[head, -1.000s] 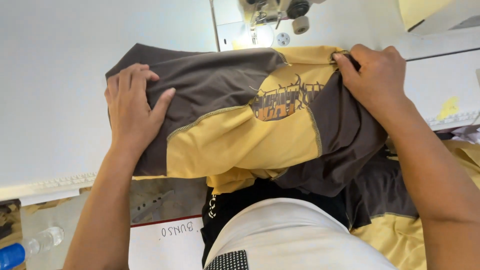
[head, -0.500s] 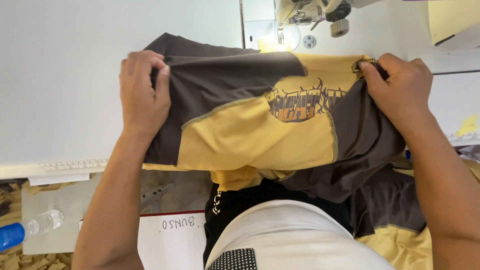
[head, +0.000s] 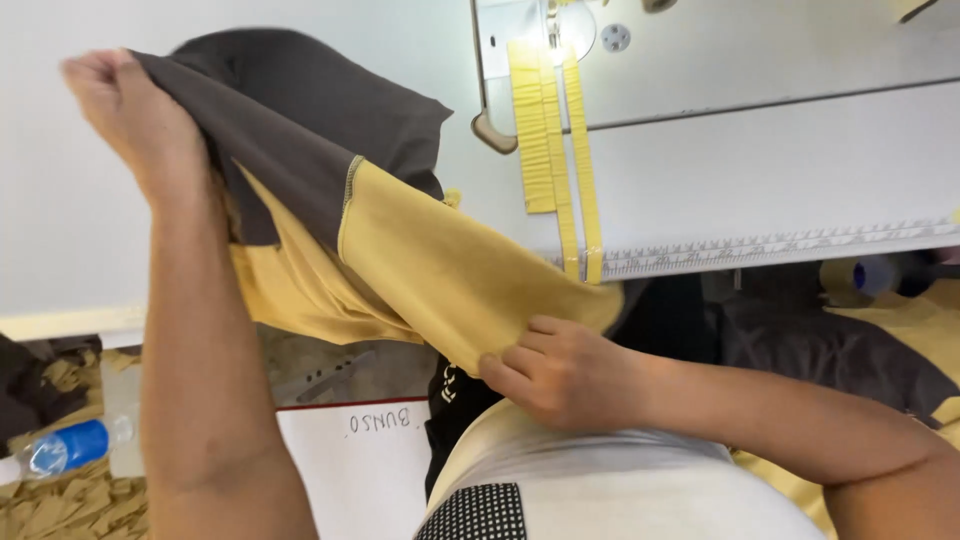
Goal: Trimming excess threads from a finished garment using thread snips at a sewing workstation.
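My left hand [head: 135,115] is raised at the far left, fingers closed on the dark brown end of a brown-and-yellow garment [head: 400,250]. The cloth hangs from that hand and slopes down to the right. My right hand [head: 560,370] is low, close to my body, pinching the yellow lower edge of the same garment. Two strips of yellow ribbed band [head: 550,130] lie on the white sewing table [head: 760,170] under the machine's needle area.
More yellow and brown fabric [head: 880,340] is piled at my right side. A clear bottle with a blue label [head: 65,448] lies on the floor at lower left among yellow scraps. A white board [head: 350,470] sits below the table edge.
The garment has been lifted off the table. My left hand rose and swung left with the brown end; my right hand dropped from the top right corner to the yellow hem near my lap.
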